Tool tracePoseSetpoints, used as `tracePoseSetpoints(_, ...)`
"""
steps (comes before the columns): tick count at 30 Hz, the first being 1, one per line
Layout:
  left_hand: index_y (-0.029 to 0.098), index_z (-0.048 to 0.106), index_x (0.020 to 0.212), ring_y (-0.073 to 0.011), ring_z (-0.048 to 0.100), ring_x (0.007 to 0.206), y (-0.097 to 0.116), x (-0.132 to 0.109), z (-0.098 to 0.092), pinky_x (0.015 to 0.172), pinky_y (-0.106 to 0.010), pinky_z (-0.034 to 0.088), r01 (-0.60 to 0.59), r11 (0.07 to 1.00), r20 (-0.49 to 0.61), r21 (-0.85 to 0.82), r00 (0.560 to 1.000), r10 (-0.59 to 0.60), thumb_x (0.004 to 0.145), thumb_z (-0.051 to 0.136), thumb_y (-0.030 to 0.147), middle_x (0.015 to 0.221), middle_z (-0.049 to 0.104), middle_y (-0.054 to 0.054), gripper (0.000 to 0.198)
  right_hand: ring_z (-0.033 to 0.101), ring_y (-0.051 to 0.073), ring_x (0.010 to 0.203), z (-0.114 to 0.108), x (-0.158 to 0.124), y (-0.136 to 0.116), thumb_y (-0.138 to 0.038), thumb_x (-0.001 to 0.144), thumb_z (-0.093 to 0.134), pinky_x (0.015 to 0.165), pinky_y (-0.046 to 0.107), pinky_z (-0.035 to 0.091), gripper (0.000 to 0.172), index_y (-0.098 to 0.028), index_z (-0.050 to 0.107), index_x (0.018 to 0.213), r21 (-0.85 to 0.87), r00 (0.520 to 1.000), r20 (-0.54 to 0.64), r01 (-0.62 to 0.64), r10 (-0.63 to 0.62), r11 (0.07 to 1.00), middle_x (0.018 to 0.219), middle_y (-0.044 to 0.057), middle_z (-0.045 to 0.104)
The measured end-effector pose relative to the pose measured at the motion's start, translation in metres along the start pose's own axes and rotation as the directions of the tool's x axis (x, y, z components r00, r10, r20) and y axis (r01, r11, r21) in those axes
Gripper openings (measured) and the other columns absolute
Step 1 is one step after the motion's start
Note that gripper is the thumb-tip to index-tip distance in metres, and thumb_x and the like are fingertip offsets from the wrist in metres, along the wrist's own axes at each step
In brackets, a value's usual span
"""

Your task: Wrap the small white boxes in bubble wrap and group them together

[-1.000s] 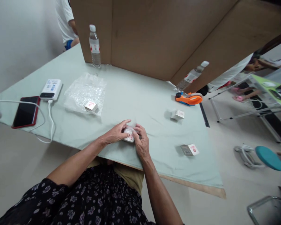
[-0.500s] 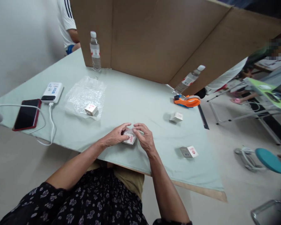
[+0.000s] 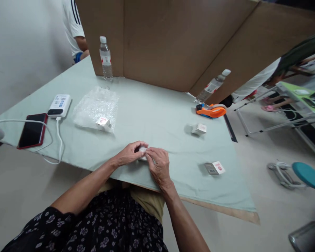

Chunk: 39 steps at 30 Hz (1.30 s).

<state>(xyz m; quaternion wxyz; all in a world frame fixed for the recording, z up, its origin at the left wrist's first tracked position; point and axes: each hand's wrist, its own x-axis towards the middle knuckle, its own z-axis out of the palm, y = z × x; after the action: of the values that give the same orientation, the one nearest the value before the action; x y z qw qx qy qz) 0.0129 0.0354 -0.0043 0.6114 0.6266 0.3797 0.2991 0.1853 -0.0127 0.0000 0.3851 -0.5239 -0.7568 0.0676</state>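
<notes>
Close to the table's front edge lies a small white box in clear bubble wrap (image 3: 142, 149), largely covered by my fingers. My left hand (image 3: 129, 154) curls round its left side, thumb and fingers closed on it. From the right, my right hand (image 3: 159, 163) presses its fingers together over the wrapped box's top and right side. Another small white box (image 3: 103, 121) rests on a bubble wrap sheet (image 3: 90, 108) to the left. Two more small boxes, an upper one (image 3: 199, 129) and a lower one (image 3: 215, 168), stand to the right, apart from my hands.
An orange tape dispenser (image 3: 212, 111) and a leaning water bottle (image 3: 214, 85) are at the back right. A second bottle (image 3: 106, 59) stands before a cardboard screen (image 3: 157, 42). At left lie a phone (image 3: 33, 131) and a cabled power bank (image 3: 59, 105). A person's sleeve (image 3: 75, 24) shows behind.
My right hand has moved in over the box's top, its fingers now together near my left thumb. More of the wrapped box is covered. The view has shifted slightly.
</notes>
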Motion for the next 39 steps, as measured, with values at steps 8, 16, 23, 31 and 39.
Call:
tracePoseSetpoints(8, 0.016, 0.044, 0.143, -0.0260, 0.054, 0.127, -0.002, -0.015, 0.003, 0.113, -0.043, 0.038, -0.129, 0.970, -0.052, 0.206, 0.989, 0.142, 0.074, 0.065, 0.017, 0.138, 0.058, -0.014, 0.072, 0.067, 0.020, 0.099, -0.011, 0.003, 0.004, -0.020, 0.095, 0.055, 0.101, 0.043, 0.037, 0.017, -0.027, 0.071, 0.097, -0.051, 0.992, 0.110, 0.073, -0.067, 0.996, 0.102, 0.003, 0.076)
tracePoseSetpoints(16, 0.018, 0.048, 0.141, -0.0261, 0.058, 0.121, -0.004, -0.008, -0.002, 0.109, -0.042, 0.043, -0.130, 0.957, -0.030, 0.259, 0.989, 0.142, 0.071, 0.065, 0.018, 0.135, 0.061, -0.012, 0.072, 0.067, 0.021, 0.100, -0.016, 0.015, 0.009, -0.015, 0.092, 0.054, 0.104, 0.045, 0.034, 0.020, -0.026, 0.069, 0.097, -0.076, 0.965, 0.229, 0.145, -0.125, 0.986, 0.106, 0.004, 0.075)
tracePoseSetpoints(23, 0.015, 0.046, 0.141, -0.0253, 0.059, 0.118, -0.001, -0.009, -0.001, 0.107, -0.040, 0.043, -0.148, 0.950, -0.028, 0.274, 0.986, 0.161, 0.072, 0.065, 0.019, 0.132, 0.061, -0.013, 0.072, 0.064, 0.023, 0.116, -0.027, 0.002, 0.001, -0.016, 0.092, 0.054, 0.105, 0.047, 0.034, 0.022, -0.026, 0.067, 0.108, -0.072, 0.975, 0.151, 0.176, -0.164, 0.982, 0.113, 0.005, 0.074)
tracePoseSetpoints(31, 0.015, 0.045, 0.142, -0.0250, 0.059, 0.118, -0.003, -0.009, -0.001, 0.108, -0.040, 0.043, -0.152, 0.953, -0.025, 0.260, 0.986, 0.164, 0.072, 0.065, 0.018, 0.130, 0.061, -0.012, 0.073, 0.059, 0.025, 0.122, -0.033, -0.011, -0.001, -0.017, 0.093, 0.053, 0.101, 0.045, 0.041, 0.025, -0.025, 0.066, 0.114, -0.067, 0.990, 0.078, 0.127, -0.121, 0.990, 0.117, 0.006, 0.072)
tracePoseSetpoints(39, 0.017, 0.045, 0.143, -0.0255, 0.058, 0.120, -0.005, -0.009, -0.002, 0.109, -0.039, 0.043, -0.158, 0.951, -0.034, 0.264, 0.984, 0.173, 0.074, 0.067, 0.023, 0.133, 0.060, -0.011, 0.072, 0.058, 0.025, 0.113, -0.025, 0.003, -0.004, -0.024, 0.091, 0.060, 0.097, 0.043, 0.041, 0.020, -0.023, 0.066, 0.110, -0.098, 0.980, 0.137, 0.158, -0.144, 0.983, 0.112, 0.008, 0.070)
